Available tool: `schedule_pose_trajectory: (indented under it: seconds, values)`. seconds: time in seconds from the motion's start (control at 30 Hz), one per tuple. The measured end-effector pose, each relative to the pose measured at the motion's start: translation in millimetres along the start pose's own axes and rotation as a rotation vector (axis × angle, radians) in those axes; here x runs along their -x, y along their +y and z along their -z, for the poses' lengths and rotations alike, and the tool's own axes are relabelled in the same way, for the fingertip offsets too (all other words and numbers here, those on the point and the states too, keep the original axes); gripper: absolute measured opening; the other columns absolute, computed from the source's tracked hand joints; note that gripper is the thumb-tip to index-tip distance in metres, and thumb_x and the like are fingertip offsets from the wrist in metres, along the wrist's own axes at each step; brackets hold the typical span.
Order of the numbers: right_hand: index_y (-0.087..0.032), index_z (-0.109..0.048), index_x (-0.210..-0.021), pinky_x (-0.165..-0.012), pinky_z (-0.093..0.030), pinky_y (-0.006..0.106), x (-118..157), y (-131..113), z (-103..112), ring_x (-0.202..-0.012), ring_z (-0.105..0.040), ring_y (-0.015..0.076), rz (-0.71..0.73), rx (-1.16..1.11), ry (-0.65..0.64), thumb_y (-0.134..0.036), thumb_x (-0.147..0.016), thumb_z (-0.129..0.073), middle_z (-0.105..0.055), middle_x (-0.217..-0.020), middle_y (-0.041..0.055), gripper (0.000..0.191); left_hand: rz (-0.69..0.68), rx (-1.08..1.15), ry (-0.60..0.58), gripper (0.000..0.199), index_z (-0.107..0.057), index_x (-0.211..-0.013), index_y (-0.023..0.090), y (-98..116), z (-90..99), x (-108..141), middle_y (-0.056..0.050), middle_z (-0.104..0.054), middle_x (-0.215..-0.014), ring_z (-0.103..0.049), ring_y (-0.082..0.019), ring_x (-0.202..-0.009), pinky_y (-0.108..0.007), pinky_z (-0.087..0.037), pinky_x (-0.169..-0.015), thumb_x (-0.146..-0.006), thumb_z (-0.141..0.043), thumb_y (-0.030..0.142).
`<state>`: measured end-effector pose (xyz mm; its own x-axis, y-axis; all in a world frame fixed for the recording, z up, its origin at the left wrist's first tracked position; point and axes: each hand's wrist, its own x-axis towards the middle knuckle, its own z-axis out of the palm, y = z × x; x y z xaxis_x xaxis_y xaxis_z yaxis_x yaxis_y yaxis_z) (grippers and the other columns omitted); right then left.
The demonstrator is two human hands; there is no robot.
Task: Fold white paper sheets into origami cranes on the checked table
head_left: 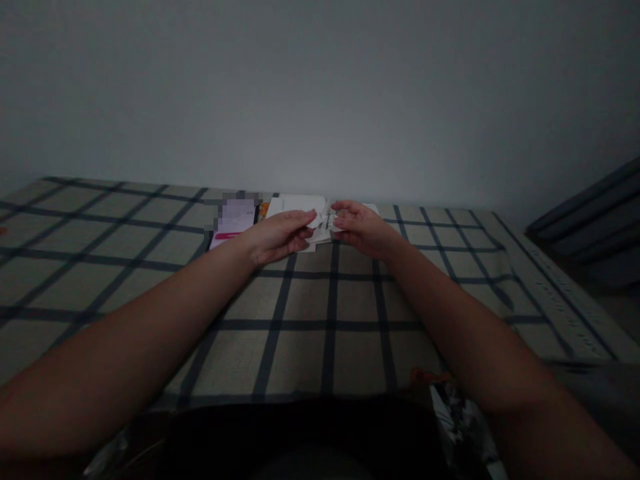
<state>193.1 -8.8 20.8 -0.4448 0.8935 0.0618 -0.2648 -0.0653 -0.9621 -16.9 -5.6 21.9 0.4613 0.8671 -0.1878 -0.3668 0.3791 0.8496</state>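
Observation:
My left hand [284, 235] is closed, with thumb and fingers pinching a small piece of white paper [316, 220]. Facing it from the right, my right hand [361, 228] has its fingers curled round another side of the thin white material [338, 223]. Between the two hands the pieces look crumpled or torn, and their exact shape is too small to tell. Behind and under the hands, flat white sheets or a white box [297, 203] rest on the checked cloth [310, 293].
A lit phone [235, 223] lies left of the white sheets, with something orange [263, 209] beside it. The grey wall [320, 93] rises behind the table. A shiny black-and-white bag [463, 427] is near the front edge; dark folded fabric [595, 227] stands at the right.

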Motion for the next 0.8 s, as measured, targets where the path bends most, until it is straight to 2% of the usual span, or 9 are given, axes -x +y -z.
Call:
schedule_pose_trajectory:
  seconds: [0.13,0.33,0.4,0.5,0.63,0.8]
  values:
    - [-0.021,-0.06,-0.102,-0.07,-0.052,0.024,-2,2,3,-0.077,-0.061,0.0106,0.003,-0.003,-0.021,-0.024,-0.068,-0.082,-0.064,-0.083,-0.0023,0.041,-0.002,-0.005,-0.013,0.008,-0.068,-0.091,0.01,2,-1.4,2,-0.003,-0.062,-0.069,-0.055,-0.007,-0.053,-0.013,-0.043,-0.042,-0.084,-0.07,0.013]
    - [-0.02,-0.057,-0.096,-0.066,-0.052,0.023,-2,5,0,-0.075,-0.063,0.0112,-0.038,0.006,-0.004,-0.021,-0.067,-0.079,-0.065,-0.085,-0.0019,0.037,0.011,-0.106,-0.048,0.016,-0.063,-0.084,0.01,0,-1.9,4,-0.001,-0.057,-0.066,-0.048,-0.005,-0.048,-0.014,-0.038,-0.041,-0.077,-0.076,0.017]
    - [-0.021,-0.053,-0.089,-0.065,-0.051,0.023,-1,5,-1,-0.07,-0.061,0.0102,-0.026,0.013,0.019,-0.019,-0.067,-0.078,-0.062,-0.078,-0.0042,0.033,-0.024,-0.174,-0.016,0.018,-0.062,-0.086,0.013,-2,-3.2,5,0.0,-0.057,-0.065,-0.049,-0.005,-0.048,-0.013,-0.038,-0.042,-0.077,-0.077,0.019]
    - [-0.021,-0.049,-0.081,-0.063,-0.051,0.023,0,5,-2,-0.064,-0.059,0.0093,-0.014,0.02,0.032,-0.016,-0.068,-0.075,-0.057,-0.072,-0.0065,0.03,-0.151,-0.245,0.06,0.028,-0.06,-0.097,0.02,-3,-7.2,7,0.003,-0.058,-0.063,-0.05,-0.006,-0.048,-0.013,-0.037,-0.043,-0.075,-0.077,0.017]
    - [-0.02,-0.055,-0.079,-0.065,-0.051,0.024,1,3,-3,-0.067,-0.06,0.0095,-0.03,0.002,-0.022,-0.014,-0.07,-0.073,-0.062,-0.077,-0.0035,0.021,-0.214,-0.239,0.089,0.03,-0.06,-0.099,0.023,-2,-10.6,9,0.005,-0.056,-0.061,-0.05,-0.006,-0.047,-0.011,-0.032,-0.041,-0.075,-0.076,0.017]
    - [-0.017,-0.062,-0.084,-0.07,-0.055,0.024,0,2,-2,-0.072,-0.063,0.0105,-0.072,-0.043,-0.017,-0.015,-0.073,-0.072,-0.066,-0.081,0.0,0.016,-0.195,-0.164,0.067,0.033,-0.064,-0.108,0.022,0,-6.6,7,0.001,-0.065,-0.074,-0.056,-0.006,-0.051,-0.012,-0.041,-0.045,-0.077,-0.074,0.015]
